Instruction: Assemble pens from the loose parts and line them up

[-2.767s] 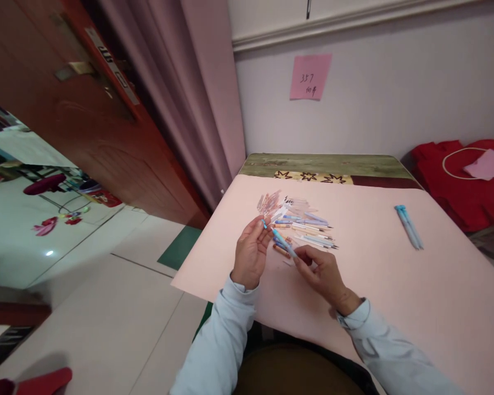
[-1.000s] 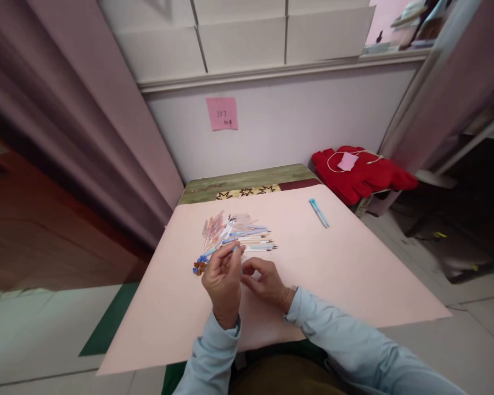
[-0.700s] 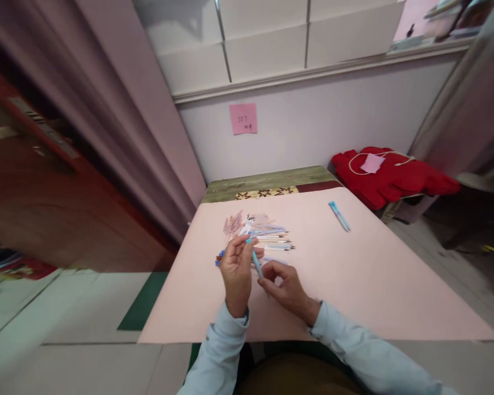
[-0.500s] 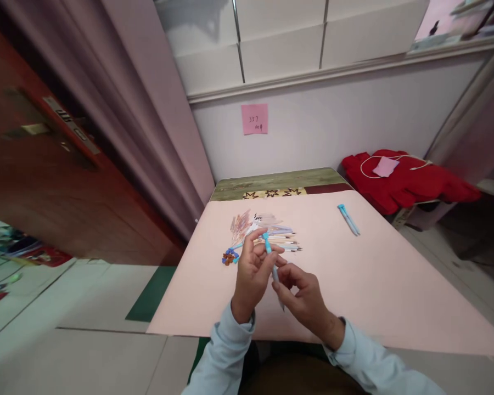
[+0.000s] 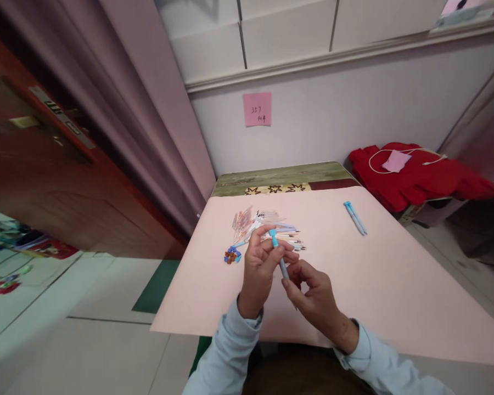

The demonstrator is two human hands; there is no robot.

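Over pink paper, both hands pinch a blue pen

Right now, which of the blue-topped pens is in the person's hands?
The blue-topped pen slanting between the left hand and right hand; the pens farther right lie on the pink sheet, touched by neither.
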